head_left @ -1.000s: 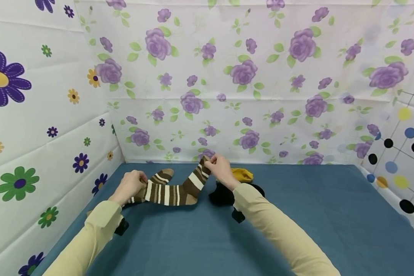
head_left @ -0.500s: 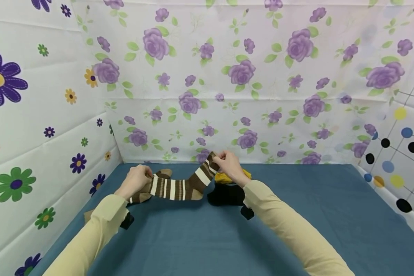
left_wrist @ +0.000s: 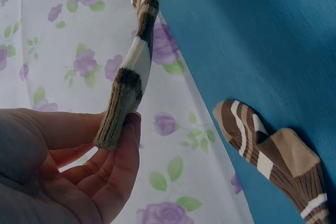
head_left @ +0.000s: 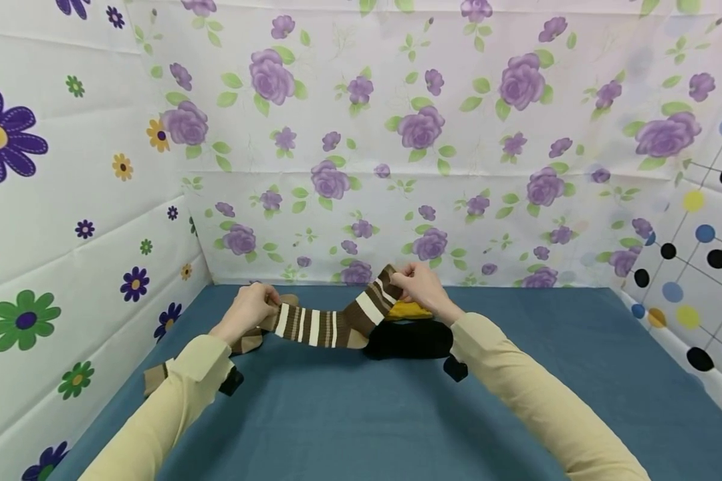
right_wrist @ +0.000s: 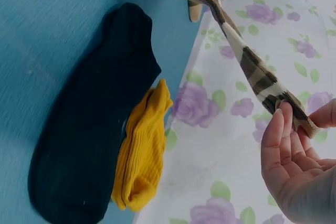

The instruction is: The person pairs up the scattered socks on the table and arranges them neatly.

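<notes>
A brown, white and tan striped sock is stretched in the air between both hands, its heel sagging in the middle. My left hand pinches its ribbed cuff between thumb and fingers. At the other end, my right hand pinches the tan toe. A second striped sock lies on the table under and behind the left hand, partly covered by that arm in the head view. Below the right hand lies a black sock, with yellow ribbed socks against it.
A blue cloth covers the table. Behind it rises a white wall sheet with purple roses; flowered and dotted sheets close the left and right sides. A black wrist mount hangs below the right cuff.
Both hands have moved to the right, carrying the striped sock. More of the black sock shows now, and more of the second striped sock's end appears by the left sleeve.
</notes>
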The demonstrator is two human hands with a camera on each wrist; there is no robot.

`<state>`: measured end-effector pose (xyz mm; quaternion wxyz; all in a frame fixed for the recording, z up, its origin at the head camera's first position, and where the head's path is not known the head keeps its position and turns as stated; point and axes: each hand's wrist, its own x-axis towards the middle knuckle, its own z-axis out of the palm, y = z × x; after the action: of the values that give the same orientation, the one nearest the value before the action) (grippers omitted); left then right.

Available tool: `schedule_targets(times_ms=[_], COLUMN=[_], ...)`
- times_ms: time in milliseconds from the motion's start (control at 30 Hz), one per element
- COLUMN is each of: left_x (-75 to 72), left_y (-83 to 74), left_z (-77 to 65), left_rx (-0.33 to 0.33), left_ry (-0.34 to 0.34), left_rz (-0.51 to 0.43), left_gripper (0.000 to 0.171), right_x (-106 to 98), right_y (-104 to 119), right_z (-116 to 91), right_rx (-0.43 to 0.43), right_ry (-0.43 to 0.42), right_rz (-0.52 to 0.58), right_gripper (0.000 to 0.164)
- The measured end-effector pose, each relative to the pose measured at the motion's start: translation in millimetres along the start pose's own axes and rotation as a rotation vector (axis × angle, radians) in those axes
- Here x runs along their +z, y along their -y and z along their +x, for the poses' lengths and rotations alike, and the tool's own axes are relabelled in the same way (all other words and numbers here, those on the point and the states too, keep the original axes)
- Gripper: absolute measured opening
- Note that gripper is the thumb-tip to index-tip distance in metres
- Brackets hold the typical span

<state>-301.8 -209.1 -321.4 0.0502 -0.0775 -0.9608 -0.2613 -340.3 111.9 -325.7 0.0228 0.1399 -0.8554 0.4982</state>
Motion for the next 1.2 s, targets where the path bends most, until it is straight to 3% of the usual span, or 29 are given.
schedule_targets(times_ms=[233,867,1067,1200], left_x=[1.9,10.0,14.0,16.4], left_y=[-10.4,-26.4,-29.1,-31.2], left_z=[-1.0,2.2,3.1,3.3], left_rx=[0.050,0.140,0.202,0.211], left_ry=[-0.002,0.065,0.113,0.155], left_rz=[-0.035,-0.129,-0.178,-0.206], left_gripper=[0.011,0.011,0.011,0.011], right_x=[-16,-60,-71,-79], right_y=[-5,-21,-25,-26], right_z=[-7,-25,-31,-37], right_rx=[0.017,0.114,0.138,0.159], right_ry=[0.047,0.114,0.180,0.268], right_rz=[-0.070,-0.111,-0.141,-0.190], right_gripper=[0.034,0.020,0.023,0.024])
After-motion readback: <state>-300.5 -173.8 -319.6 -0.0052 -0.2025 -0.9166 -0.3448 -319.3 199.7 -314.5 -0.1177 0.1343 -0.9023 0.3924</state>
